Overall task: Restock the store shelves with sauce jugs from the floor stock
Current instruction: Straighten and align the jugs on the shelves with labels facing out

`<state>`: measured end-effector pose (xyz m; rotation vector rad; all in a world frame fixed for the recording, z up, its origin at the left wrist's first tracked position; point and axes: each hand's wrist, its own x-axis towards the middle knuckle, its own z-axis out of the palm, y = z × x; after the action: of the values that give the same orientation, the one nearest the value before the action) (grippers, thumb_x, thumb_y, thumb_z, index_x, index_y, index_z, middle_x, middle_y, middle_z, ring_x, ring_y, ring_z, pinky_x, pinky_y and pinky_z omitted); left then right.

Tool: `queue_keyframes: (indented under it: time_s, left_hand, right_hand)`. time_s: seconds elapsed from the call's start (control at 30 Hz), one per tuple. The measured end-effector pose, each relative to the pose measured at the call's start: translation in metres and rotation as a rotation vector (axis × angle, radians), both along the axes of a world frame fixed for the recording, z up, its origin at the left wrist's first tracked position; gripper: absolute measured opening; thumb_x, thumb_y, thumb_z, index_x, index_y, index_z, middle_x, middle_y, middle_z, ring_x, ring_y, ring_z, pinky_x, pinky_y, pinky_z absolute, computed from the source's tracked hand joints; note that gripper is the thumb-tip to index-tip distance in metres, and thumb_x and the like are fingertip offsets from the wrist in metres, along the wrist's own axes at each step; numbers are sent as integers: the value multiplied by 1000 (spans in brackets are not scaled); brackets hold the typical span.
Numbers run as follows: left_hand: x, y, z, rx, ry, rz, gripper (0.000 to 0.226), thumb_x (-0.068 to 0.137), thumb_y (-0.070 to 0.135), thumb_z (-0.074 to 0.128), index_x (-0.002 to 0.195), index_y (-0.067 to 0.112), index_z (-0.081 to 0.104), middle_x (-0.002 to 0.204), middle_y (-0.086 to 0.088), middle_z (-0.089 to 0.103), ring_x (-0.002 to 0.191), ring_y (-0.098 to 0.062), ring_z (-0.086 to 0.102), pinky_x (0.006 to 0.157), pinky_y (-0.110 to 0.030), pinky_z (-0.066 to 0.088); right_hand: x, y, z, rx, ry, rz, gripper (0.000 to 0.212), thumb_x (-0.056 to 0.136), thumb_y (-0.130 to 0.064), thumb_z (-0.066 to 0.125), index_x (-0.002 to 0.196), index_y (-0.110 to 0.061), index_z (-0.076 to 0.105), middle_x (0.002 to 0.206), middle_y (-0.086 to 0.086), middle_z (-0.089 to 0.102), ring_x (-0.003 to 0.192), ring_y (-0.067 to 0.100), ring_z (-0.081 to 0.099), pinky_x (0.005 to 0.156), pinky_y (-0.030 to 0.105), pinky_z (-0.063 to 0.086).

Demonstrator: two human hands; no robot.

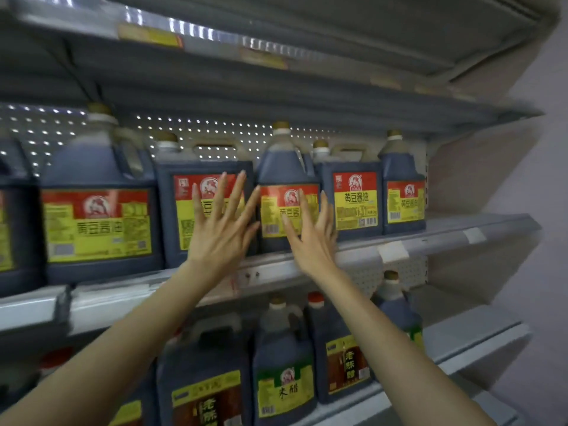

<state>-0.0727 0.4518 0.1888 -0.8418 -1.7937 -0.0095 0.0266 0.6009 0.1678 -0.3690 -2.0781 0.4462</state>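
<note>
Left hand (219, 229) is just left of the centre soy sauce jug (287, 167), right hand (310, 238) before its label. Fingers are straight and spread, holding nothing.

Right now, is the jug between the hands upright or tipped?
Upright: the jug stands on the shelf, cap at the top, sides vertical.

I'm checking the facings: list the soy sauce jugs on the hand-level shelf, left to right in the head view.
In order: cut-off jug at the frame edge → large near jug → front-facing jug → narrow side-turned jug → second front-facing jug → side-turned end jug.
</note>
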Motion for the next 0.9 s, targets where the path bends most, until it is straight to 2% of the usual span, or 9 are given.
queue_keyframes:
  time_s: [0.17,0.23,0.33,0.43,0.53,0.67,0.73,0.8,0.9]
  left_hand:
    - [-17,-19,0,-94,-85,89,68,83,62,-5,147,39,-12,154,-1,-33,136,-31,-37,99,-70,-21]
    - [-14,-20,1,-77,-124,85,67,83,65,-10,144,39,-20,148,0,-38,136,-33,-35,100,-71,-19]
    - [1,-22,8,-149,-186,137,66,93,65,5,145,37,-23,146,-2,-39,139,-35,-30,103,-69,-16]
    - [13,-33,18,-229,-198,142,66,94,63,5,148,33,-18,154,-3,-31,141,-32,-28,103,-64,-22]
    - [6,-65,13,-133,-137,83,71,87,62,-15,150,30,-15,155,-4,-28,140,-25,-31,105,-57,-27]
    - [-16,-125,-1,28,-70,68,65,96,55,-7,151,22,6,160,-11,5,147,-27,-1,113,-52,-6]
    - [-24,-154,-3,46,-124,108,63,98,53,-1,150,21,17,158,-11,17,146,-27,7,113,-52,-6]
    - [-32,-178,-4,71,-178,158,66,96,57,-6,151,25,9,160,-8,7,147,-27,-10,112,-54,-12]
    - [-43,-203,-6,74,-249,254,74,74,66,-34,143,40,-29,151,-1,-37,128,-30,-48,96,-57,-37]
  right_hand:
    - [-35,-8,13,-20,-201,-41,84,87,-73,25,132,-42,-39,147,6,-44,139,36,-31,108,68,-4]
    - [-37,-9,13,-10,-235,-81,87,85,-75,25,125,-43,-45,145,7,-46,138,37,-33,107,70,-2]
    - [-33,-11,18,-38,-298,-88,88,86,-74,25,123,-42,-47,144,8,-48,137,37,-34,106,70,-3]
    - [-28,-22,19,-70,-282,-95,81,91,-68,21,137,-36,-37,148,10,-42,139,36,-30,106,67,-10]
    - [-30,-49,14,-21,-132,-125,72,95,-61,17,143,-34,-28,149,8,-39,141,34,-26,109,65,-11]
    - [-46,-109,17,174,-129,16,70,91,-68,13,138,-39,-30,143,-1,-45,139,28,-32,110,61,-16]
    - [-57,-141,20,306,-168,91,70,88,-72,7,137,-41,-33,142,-2,-49,134,26,-41,106,60,-20]
    - [-69,-169,22,368,-215,144,70,91,-70,12,134,-43,-36,137,-5,-54,126,24,-49,104,61,-23]
    - [-84,-195,22,383,-299,136,71,95,-62,16,126,-43,-45,128,-4,-60,117,25,-55,103,66,-21]
